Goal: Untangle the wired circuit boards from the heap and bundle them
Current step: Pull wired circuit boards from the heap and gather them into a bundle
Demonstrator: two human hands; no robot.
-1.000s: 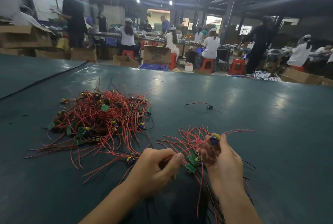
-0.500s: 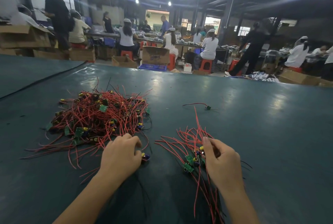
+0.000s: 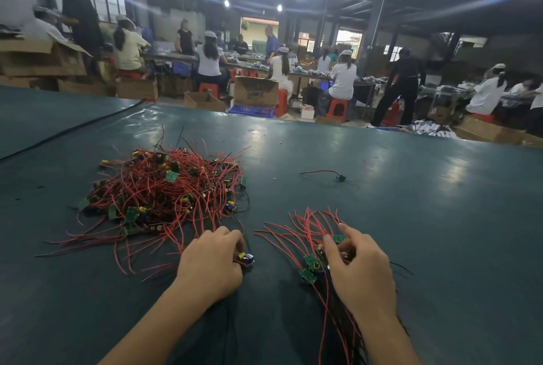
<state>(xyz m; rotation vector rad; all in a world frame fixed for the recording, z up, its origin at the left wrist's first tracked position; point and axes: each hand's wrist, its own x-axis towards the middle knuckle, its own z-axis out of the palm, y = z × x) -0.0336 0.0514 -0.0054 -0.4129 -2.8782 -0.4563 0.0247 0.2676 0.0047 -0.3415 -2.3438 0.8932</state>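
Observation:
A tangled heap (image 3: 164, 191) of small green circuit boards with red and black wires lies on the dark green table (image 3: 411, 217), left of centre. My left hand (image 3: 213, 261) sits at the heap's near right edge, fingers curled round one small board (image 3: 246, 258) with a yellow and blue part. To the right lies a sorted bundle (image 3: 311, 250) of boards, its red wires fanning away from me and dark wires trailing toward me. My right hand (image 3: 357, 267) rests on that bundle and pinches its boards with curled fingers.
One loose wired board (image 3: 339, 178) lies alone further back on the right. A dark cable (image 3: 70, 129) crosses the far left of the table. Beyond the far edge, people sit on red stools at benches among cardboard boxes (image 3: 255, 91).
My left hand went from beside the bundle to the heap's near edge and took hold of a board. My right hand lowered the bundle onto the table.

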